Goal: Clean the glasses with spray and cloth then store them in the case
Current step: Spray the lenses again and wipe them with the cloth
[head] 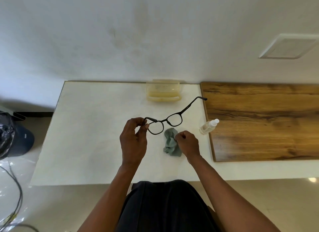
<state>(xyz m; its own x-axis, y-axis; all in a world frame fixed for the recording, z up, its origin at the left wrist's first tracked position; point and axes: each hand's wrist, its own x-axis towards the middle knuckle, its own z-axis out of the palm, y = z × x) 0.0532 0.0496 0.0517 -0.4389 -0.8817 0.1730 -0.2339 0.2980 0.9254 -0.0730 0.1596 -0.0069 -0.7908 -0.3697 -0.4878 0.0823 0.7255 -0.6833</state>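
Black-framed glasses (170, 121) hang above the white table (89, 145) with one temple stretched out toward the far right. My left hand (133, 139) pinches the frame at its left hinge. My right hand (188, 142) grips a crumpled grey-green cloth (170, 143) just below the lenses; the cloth's lower end touches the table. A small clear spray bottle (208, 126) lies on its side to the right of the cloth. An open, yellowish translucent case (163, 91) stands at the table's far edge.
A wooden board (265, 121) covers the table's right part, with the bottle at its left edge. On the floor at left are a dark cap (22, 140), a black plastic bag (6, 133) and cables (17, 202). A white wall rises behind the table.
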